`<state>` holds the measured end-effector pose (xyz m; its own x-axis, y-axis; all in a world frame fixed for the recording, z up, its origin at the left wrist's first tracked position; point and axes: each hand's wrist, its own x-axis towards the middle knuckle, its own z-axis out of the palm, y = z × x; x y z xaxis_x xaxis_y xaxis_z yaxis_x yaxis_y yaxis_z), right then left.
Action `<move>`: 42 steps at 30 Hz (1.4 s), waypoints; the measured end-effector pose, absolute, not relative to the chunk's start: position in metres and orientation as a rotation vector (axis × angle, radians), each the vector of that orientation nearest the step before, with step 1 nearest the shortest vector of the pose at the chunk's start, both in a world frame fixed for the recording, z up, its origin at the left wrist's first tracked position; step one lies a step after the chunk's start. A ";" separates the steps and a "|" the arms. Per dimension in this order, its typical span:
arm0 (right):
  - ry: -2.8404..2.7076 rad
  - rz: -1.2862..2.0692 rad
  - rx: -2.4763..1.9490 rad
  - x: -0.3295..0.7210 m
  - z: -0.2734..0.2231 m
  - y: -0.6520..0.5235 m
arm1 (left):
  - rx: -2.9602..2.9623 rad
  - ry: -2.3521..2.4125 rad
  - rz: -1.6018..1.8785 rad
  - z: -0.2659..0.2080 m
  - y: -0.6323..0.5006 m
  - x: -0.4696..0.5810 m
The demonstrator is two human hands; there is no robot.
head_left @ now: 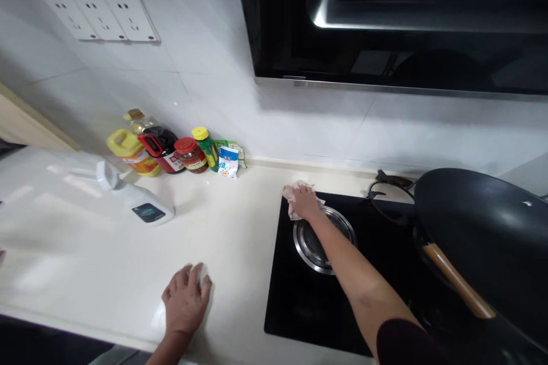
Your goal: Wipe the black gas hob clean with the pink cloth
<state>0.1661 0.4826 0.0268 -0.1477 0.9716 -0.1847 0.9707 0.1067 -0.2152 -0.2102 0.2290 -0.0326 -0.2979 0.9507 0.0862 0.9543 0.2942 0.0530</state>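
Wiping the black glass cooktop [299,302] at its far left corner.

Our right hand [303,201] is closed on a crumpled pinkish cloth [293,191] there, just beyond the round steel burner ring [319,242]; our left hand [185,299] rests flat, fingers spread, on the near cream surface [231,239]. A black wok [483,239] sits to the right.

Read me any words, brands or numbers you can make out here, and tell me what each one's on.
Nothing can be read.
Spray bottle: dark label, print too small.
Oil jug, dark bottle, red-lidded jar, yellow-capped bottle: labels blurred.
Blue-and-white packet: characters blurred.
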 end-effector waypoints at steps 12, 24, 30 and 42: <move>-2.559 0.542 -1.615 0.116 0.018 0.310 | -1.827 -2.518 -0.185 -0.032 0.233 -0.209; -2.074 0.410 -2.016 0.257 -0.010 0.181 | -1.827 -2.588 -0.114 -0.021 0.238 -0.203; -1.930 0.298 -2.237 0.254 -0.005 0.196 | -1.834 -2.604 -0.112 -0.017 0.238 -0.199; -2.300 0.932 -1.601 0.204 0.003 0.154 | -1.812 -2.771 -0.097 -0.014 0.251 -0.204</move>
<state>0.2040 0.1538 0.0029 -0.4002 0.8958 -0.1935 0.7777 0.2203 -0.5888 -0.2042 0.2510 -0.0138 -0.3911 0.9137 -0.1104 0.9037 0.4040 0.1418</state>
